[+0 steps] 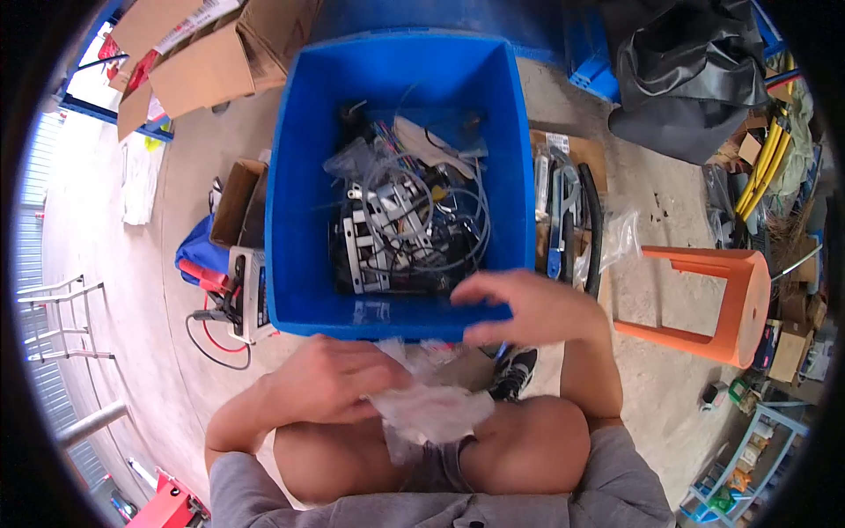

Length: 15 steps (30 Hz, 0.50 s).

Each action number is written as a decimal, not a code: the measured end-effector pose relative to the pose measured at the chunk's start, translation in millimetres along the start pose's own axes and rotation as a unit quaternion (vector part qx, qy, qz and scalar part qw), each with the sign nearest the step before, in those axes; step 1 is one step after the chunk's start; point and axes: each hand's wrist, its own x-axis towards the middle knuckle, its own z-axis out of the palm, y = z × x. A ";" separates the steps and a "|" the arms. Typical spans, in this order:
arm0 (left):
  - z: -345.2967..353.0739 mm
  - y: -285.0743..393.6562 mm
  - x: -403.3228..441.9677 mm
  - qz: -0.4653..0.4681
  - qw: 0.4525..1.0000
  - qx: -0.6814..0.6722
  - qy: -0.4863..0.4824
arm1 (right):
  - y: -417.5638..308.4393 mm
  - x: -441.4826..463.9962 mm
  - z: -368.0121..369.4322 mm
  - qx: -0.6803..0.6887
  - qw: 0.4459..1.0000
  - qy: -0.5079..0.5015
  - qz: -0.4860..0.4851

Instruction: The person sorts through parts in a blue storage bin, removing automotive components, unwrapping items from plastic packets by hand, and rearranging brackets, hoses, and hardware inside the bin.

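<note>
My left hand (339,380) is closed on the edge of a crumpled clear plastic bag (436,412), which hangs over my lap between my knees. Over the near right edge of a large blue bin (528,211) is my right hand (528,308), slightly blurred, fingers apart and nothing in them. Inside the bin lie white metal brackets (374,233), coiled clear tubing (480,220), cables and small plastic bags. More clear plastic shows just below the bin's near rim, partly hidden by the held bag.
Cardboard boxes (202,70) stand at the upper left. A charger-like device (251,295) with cables sits left of the bin. To the right are tools on cardboard (559,211), a black hose (590,229) and an orange stool (739,308). Black sheeting (687,79) lies at the upper right.
</note>
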 end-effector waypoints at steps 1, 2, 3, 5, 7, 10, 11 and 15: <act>6.2 1.6 2.6 -0.002 1.000 -0.009 0.001 | 7.3 1.1 0.0 -0.006 0.998 0.061 0.007; 11.6 0.6 8.2 -0.013 0.995 -0.023 -0.096 | 14.1 3.1 0.1 -0.015 0.992 0.123 0.012; 17.7 -0.3 11.7 -0.024 0.981 -0.035 -0.192 | 20.1 4.0 0.9 -0.015 0.993 0.119 0.014; 51.2 -18.8 10.4 -0.027 0.973 -0.038 -0.227 | 27.1 6.4 1.3 -0.086 0.972 0.213 0.047; 94.3 -46.1 5.0 -0.030 0.963 -0.040 -0.263 | 22.9 6.4 0.5 -0.086 0.971 0.208 0.082; 116.9 -54.8 14.2 -0.040 0.953 -0.051 -0.296 | 23.9 3.8 1.4 -0.073 0.968 0.208 0.123; 115.0 -48.5 20.1 -0.070 0.937 -0.052 -0.338 | 26.8 3.3 0.7 -0.059 0.966 0.214 0.131; 30.8 -9.6 56.3 -0.181 0.927 -0.111 -0.309 | 40.2 -1.0 2.6 -0.018 0.968 0.222 0.115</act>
